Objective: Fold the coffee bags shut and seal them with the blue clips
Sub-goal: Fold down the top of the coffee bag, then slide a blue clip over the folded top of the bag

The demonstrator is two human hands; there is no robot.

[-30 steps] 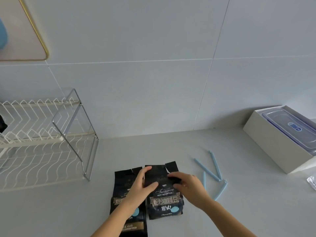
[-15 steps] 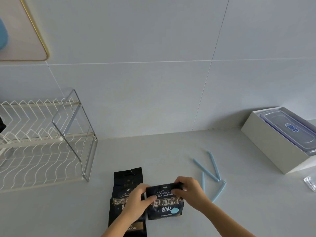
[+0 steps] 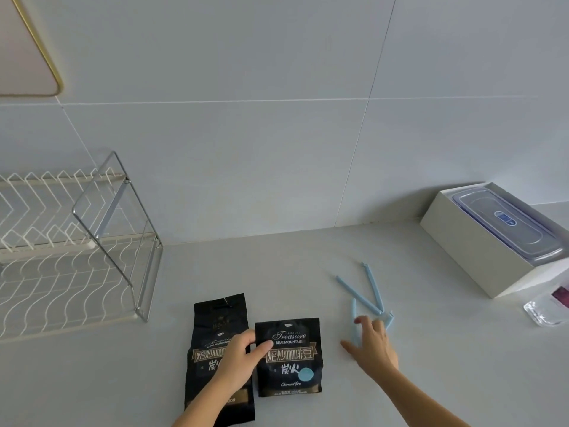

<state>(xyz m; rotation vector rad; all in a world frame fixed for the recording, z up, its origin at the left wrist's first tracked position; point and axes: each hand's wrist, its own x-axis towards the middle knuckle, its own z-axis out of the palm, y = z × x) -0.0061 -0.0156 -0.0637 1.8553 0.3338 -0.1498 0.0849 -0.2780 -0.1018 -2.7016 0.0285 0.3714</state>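
Note:
Two black coffee bags lie flat on the pale counter. The right bag [image 3: 291,359] has its top folded down, and my left hand [image 3: 238,359] pinches its upper left corner at the fold. The left bag [image 3: 215,322] lies unfolded with a torn top, partly under my left wrist. Several blue clips [image 3: 365,294] lie scattered to the right of the bags. My right hand [image 3: 374,340] hovers over the nearest clips with fingers spread, holding nothing.
A white wire dish rack [image 3: 61,251] with a metal frame stands at the left. A white box [image 3: 480,254] holding a clear lidded container sits at the back right, with a clear plastic packet [image 3: 551,306] beside it. A tiled wall rises behind the counter.
Both hands folded the right bag's top down. My right hand then let go and moved right over the blue clips, while my left hand stayed holding the fold.

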